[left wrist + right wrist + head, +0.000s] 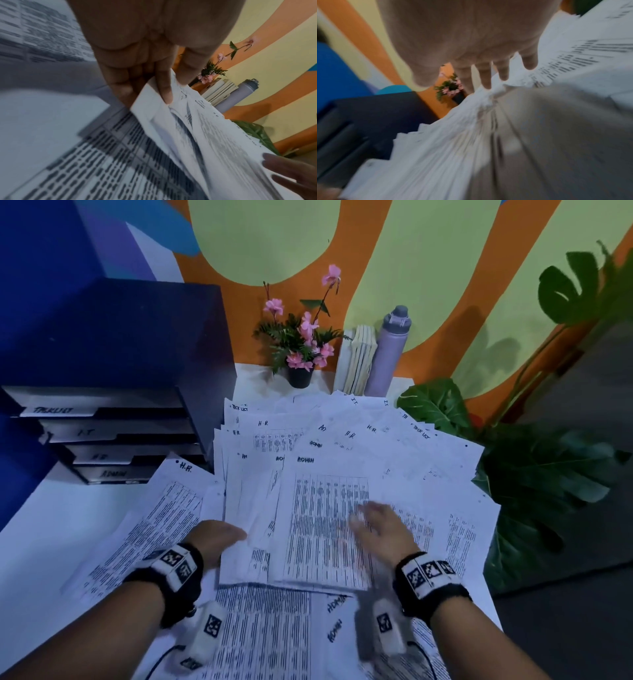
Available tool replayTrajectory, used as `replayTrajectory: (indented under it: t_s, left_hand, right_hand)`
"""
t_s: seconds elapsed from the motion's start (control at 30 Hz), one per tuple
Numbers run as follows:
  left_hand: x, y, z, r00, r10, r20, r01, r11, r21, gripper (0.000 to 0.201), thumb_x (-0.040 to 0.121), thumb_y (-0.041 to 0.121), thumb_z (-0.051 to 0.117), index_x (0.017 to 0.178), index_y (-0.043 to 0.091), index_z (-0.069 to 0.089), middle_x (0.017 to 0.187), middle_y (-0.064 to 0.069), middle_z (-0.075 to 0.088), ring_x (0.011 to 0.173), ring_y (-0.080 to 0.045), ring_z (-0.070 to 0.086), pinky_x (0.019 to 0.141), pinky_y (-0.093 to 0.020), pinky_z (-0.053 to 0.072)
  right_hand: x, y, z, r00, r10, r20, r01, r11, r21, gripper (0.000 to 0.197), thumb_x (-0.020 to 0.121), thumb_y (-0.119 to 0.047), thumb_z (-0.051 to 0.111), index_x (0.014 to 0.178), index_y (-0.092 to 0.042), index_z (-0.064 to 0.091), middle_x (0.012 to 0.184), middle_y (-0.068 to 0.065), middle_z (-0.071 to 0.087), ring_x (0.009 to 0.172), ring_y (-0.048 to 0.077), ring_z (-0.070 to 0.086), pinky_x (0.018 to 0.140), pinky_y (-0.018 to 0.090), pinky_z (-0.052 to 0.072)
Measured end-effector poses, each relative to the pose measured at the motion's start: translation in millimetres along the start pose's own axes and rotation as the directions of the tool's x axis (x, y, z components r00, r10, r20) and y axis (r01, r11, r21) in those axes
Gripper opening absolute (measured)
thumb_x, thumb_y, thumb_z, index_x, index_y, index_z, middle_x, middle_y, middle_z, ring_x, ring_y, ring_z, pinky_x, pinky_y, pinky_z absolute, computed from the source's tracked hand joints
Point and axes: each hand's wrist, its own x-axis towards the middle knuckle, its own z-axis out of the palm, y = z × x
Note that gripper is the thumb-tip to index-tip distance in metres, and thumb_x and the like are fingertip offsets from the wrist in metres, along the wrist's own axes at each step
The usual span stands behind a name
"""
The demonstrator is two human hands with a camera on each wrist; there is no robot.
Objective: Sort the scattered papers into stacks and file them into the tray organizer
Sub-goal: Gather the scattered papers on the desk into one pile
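White printed papers (342, 446) marked H.R., ADMIN, I.T. and TASK LIST lie fanned across the white table (51, 542). My left hand (219, 537) pinches the left edge of a small lifted bundle of sheets (197, 121), thumb above and fingers under it. My right hand (380, 529) hovers with spread straight fingers over the top ADMIN sheet (322, 508), blurred; whether it touches the sheet is unclear. The dark tray organizer (113, 440) with labelled shelves stands at the left. In the right wrist view the fingers (488, 75) are straight above the paper pile (436, 155).
A pot of pink flowers (301, 347), upright books (358, 361) and a lilac bottle (388, 350) stand against the back wall. Large green plant leaves (541, 474) crowd the table's right edge. One H.R. sheet (150, 522) lies apart at the left. More ADMIN sheets (274, 635) lie near me.
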Motion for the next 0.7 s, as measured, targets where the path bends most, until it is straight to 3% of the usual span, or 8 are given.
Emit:
replayTrajectory:
  t_s: [0.07, 0.13, 0.2, 0.27, 0.3, 0.4, 0.57, 0.7]
  left_hand:
    - [-5, -1, 2, 1.000, 0.007, -0.030, -0.005, 0.998, 0.063, 0.038, 0.088, 0.037, 0.063, 0.113, 0.008, 0.064, 0.123, -0.014, 0.061, 0.100, -0.025, 0.058, 0.091, -0.035, 0.047]
    - [-7, -3, 10, 0.996, 0.058, -0.065, -0.051, 0.993, 0.107, 0.056, 0.083, 0.046, 0.068, 0.126, 0.014, 0.052, 0.133, -0.009, 0.052, 0.112, -0.026, 0.053, 0.094, -0.033, 0.043]
    - [-7, -5, 19, 0.994, 0.092, -0.066, -0.086, 0.993, 0.077, 0.090, 0.078, 0.040, 0.074, 0.148, 0.021, 0.021, 0.152, -0.009, 0.031, 0.133, -0.029, 0.039, 0.106, -0.038, 0.036]
    - [-8, -4, 28, 0.994, 0.101, -0.032, -0.099, 0.993, 0.062, 0.111, 0.078, 0.029, 0.077, 0.150, 0.034, -0.008, 0.160, -0.005, 0.010, 0.143, -0.028, 0.025, 0.114, -0.045, 0.029]
    - [-11, -4, 31, 0.992, 0.122, -0.035, -0.119, 0.989, 0.087, 0.112, 0.080, 0.022, 0.075, 0.149, 0.036, -0.012, 0.160, -0.002, 0.008, 0.143, -0.028, 0.025, 0.114, -0.046, 0.030]
    - [-24, -1, 35, 0.960, 0.260, -0.101, -0.245, 0.960, 0.135, 0.088, 0.089, 0.005, 0.061, 0.152, 0.031, 0.006, 0.155, -0.002, 0.026, 0.138, -0.027, 0.036, 0.111, -0.037, 0.033]
    - [-59, 5, 6, 0.899, 0.388, -0.202, -0.409, 0.910, -0.071, 0.057, 0.090, -0.001, 0.055, 0.137, 0.028, 0.041, 0.122, -0.002, 0.058, 0.106, -0.025, 0.060, 0.084, -0.036, 0.055]
    - [-71, -5, -14, 0.957, 0.288, -0.036, -0.290, 0.947, -0.140, 0.050, 0.087, 0.018, 0.066, 0.132, 0.024, 0.044, 0.124, 0.002, 0.058, 0.111, -0.020, 0.057, 0.101, -0.045, 0.045]
  right_hand:
    - [15, 4, 0, 0.978, 0.160, -0.135, -0.159, 0.987, 0.021, 0.075, 0.089, -0.067, 0.035, 0.145, -0.016, 0.035, 0.148, 0.014, 0.034, 0.134, 0.031, 0.037, 0.110, 0.044, 0.033]
    - [28, 1, 6, 0.957, 0.271, -0.103, -0.269, 0.963, 0.037, 0.070, 0.090, -0.049, 0.051, 0.145, -0.010, 0.029, 0.141, 0.021, 0.038, 0.128, 0.036, 0.042, 0.104, 0.044, 0.039]
    - [32, -12, 16, 0.959, 0.281, -0.045, -0.273, 0.954, 0.127, 0.069, 0.084, -0.035, 0.061, 0.141, -0.009, 0.030, 0.138, 0.019, 0.040, 0.124, 0.035, 0.045, 0.101, 0.046, 0.045]
    - [31, -26, 28, 0.978, 0.210, 0.002, -0.206, 0.957, 0.206, 0.076, 0.087, -0.024, 0.062, 0.149, -0.011, 0.019, 0.151, 0.016, 0.029, 0.137, 0.033, 0.034, 0.111, 0.043, 0.036]
    - [29, -31, 32, 0.984, 0.175, 0.021, -0.175, 0.956, 0.237, 0.080, 0.090, -0.019, 0.061, 0.153, -0.012, 0.012, 0.155, 0.013, 0.023, 0.142, 0.031, 0.027, 0.114, 0.039, 0.028]
    - [29, -36, 37, 0.988, 0.150, 0.025, -0.149, 0.921, 0.361, 0.084, 0.093, -0.019, 0.059, 0.154, -0.015, 0.002, 0.160, 0.006, 0.014, 0.147, 0.024, 0.018, 0.119, 0.036, 0.020]
    - [19, -41, 19, 0.976, 0.215, -0.016, -0.164, 0.789, 0.591, 0.090, 0.085, -0.041, 0.067, 0.153, -0.023, 0.010, 0.152, 0.008, 0.035, 0.134, 0.030, 0.042, 0.109, 0.045, 0.039]
    - [12, -52, 12, 0.975, 0.222, -0.003, -0.161, 0.716, 0.680, 0.091, 0.061, -0.069, 0.072, 0.132, -0.019, 0.044, 0.137, 0.007, 0.052, 0.119, 0.030, 0.055, 0.095, 0.051, 0.049]
